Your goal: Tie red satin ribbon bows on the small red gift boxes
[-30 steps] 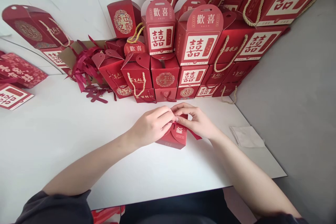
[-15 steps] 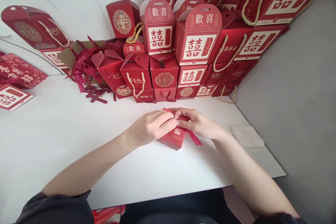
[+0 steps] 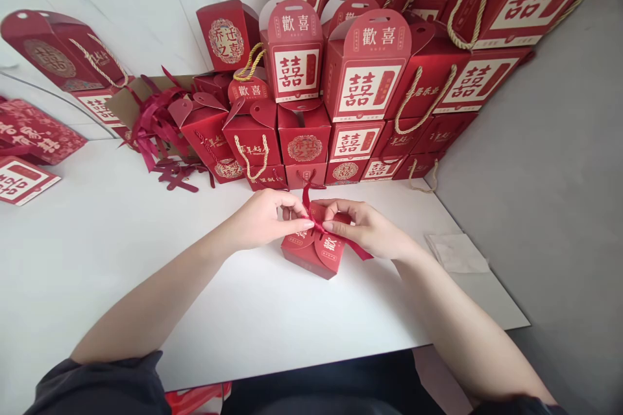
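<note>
A small red gift box (image 3: 311,258) with folded-over flaps lies on the white table in front of me. A dark red ribbon (image 3: 357,249) crosses its top, one end sticking up at the back and the other trailing right. My left hand (image 3: 277,217) pinches the ribbon between thumb and fingers at the left of the box's middle. Close beside it, my right hand (image 3: 363,227) pinches the ribbon too, fingers curled over the box's right part. Whether a knot lies between the fingertips is hard to make out.
Stacked red gift boxes (image 3: 365,91), some with rope handles, line the back of the table (image 3: 233,324). Behind left, an open carton (image 3: 124,100) holds a bunch of ribbons (image 3: 158,120). White tissue (image 3: 457,253) lies at right, near the grey wall (image 3: 549,194).
My left hand has shifted from over the box to its left side, uncovering more of the flaps. A ribbon end now stands up behind the fingers. My right hand has barely moved.
</note>
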A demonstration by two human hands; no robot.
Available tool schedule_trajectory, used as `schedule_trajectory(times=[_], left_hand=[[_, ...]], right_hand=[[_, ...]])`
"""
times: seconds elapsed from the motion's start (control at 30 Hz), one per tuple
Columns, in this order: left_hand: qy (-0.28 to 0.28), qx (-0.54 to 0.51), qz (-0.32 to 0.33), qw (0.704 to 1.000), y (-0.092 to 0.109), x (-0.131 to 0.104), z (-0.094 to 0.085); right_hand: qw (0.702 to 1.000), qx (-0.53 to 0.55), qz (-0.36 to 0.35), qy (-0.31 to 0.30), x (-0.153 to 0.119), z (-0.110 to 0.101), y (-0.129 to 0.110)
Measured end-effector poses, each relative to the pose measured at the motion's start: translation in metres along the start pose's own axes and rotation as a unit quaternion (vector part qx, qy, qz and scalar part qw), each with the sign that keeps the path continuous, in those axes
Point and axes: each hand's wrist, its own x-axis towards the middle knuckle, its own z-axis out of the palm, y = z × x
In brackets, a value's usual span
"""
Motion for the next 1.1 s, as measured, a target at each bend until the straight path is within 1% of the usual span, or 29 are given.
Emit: schedule_trajectory(times=[0.1,0.2,0.33,0.4,0.5,0.57,0.63,0.7,0.73,0.77,0.83,0.9,0.97,1.03,1.1], left_hand=[[-0.020,-0.010,-0.007,1.000,-0.001,0.001,-0.003],[-0.038,-0.003,-0.007,0.999,-0.001,0.000,-0.011],[-0.084,0.023,-0.043,0.995,-0.003,-0.001,-0.020],[-0.090,0.047,-0.041,0.994,-0.005,-0.002,-0.022],[-0.061,0.069,0.017,0.996,-0.007,-0.002,-0.024],[-0.050,0.058,0.064,0.995,-0.007,-0.001,-0.026],[-0.079,0.037,0.112,0.990,-0.007,-0.001,-0.028],[-0.130,0.012,0.152,0.980,-0.006,-0.002,-0.030],[-0.150,0.003,0.167,0.975,-0.005,-0.002,-0.030],[-0.158,-0.001,0.174,0.972,-0.003,-0.003,-0.030],[-0.134,0.017,0.169,0.976,0.000,-0.005,-0.030],[-0.088,0.060,0.162,0.981,0.002,-0.006,-0.029],[-0.054,0.104,0.167,0.979,0.001,-0.006,-0.029],[-0.043,0.138,0.190,0.971,-0.003,-0.004,-0.030],[-0.046,0.157,0.219,0.962,-0.008,-0.003,-0.030]], right_hand=[[1.000,0.019,0.007,0.002,-0.004,-0.007,0.000],[0.999,0.031,0.030,-0.001,-0.008,-0.019,0.001],[0.998,-0.038,0.054,-0.011,-0.011,-0.031,0.003],[0.997,-0.059,0.056,-0.011,-0.010,-0.033,0.003],[0.999,-0.043,0.015,-0.009,-0.009,-0.031,0.000],[0.999,-0.032,-0.019,-0.001,-0.008,-0.028,-0.002],[0.998,-0.050,-0.045,0.019,-0.007,-0.024,-0.004],[0.993,-0.084,-0.073,0.036,-0.005,-0.020,-0.004],[0.991,-0.098,-0.086,0.041,-0.004,-0.018,-0.004],[0.988,-0.106,-0.099,0.043,-0.003,-0.015,-0.004],[0.987,-0.109,-0.110,0.047,-0.001,-0.012,-0.003],[0.988,-0.102,-0.107,0.048,0.000,-0.010,-0.003],[0.989,-0.099,-0.104,0.047,0.001,-0.008,-0.002],[0.988,-0.106,-0.106,0.045,0.001,-0.008,-0.002],[0.987,-0.112,-0.106,0.042,0.002,-0.008,-0.002]])
